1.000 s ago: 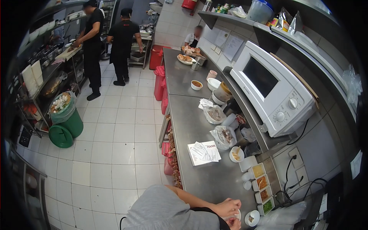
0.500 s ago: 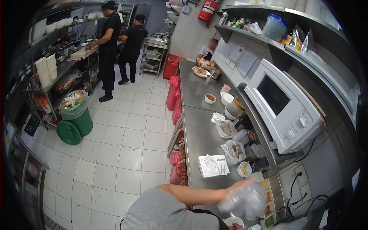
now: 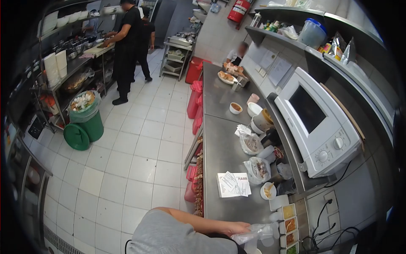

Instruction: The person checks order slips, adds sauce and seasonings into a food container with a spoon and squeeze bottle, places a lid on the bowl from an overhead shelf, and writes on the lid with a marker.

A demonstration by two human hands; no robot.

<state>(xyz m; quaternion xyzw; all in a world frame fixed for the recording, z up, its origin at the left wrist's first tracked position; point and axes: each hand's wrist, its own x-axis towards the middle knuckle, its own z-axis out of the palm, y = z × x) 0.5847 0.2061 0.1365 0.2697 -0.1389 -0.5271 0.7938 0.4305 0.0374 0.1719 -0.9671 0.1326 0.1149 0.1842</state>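
My left hand [image 3: 239, 228] reaches over the steel counter [image 3: 220, 148] with its fingers closed on a clear plastic bag [image 3: 256, 233]. The bag lies across the counter beside clear round lids or cups [image 3: 268, 241]. Just below the bag, at the bottom edge, part of a white bowl [image 3: 253, 251] shows. My right hand is out of view. To the right stand small square containers of yellow [image 3: 288, 211], orange [image 3: 290, 225] and green [image 3: 292, 250] food.
A white box with paper slips [image 3: 232, 185], a white cup [image 3: 268, 191] and bagged food [image 3: 257, 170] stand farther along the counter. A microwave [image 3: 317, 122] sits on the right shelf. Two people in black [image 3: 127, 46] stand at the left; another person [image 3: 237, 54] is beyond the counter.
My left hand took hold of the plastic bag and, since half a second ago, has moved it lower and left. My right hand has left the view. The people in black have shifted.
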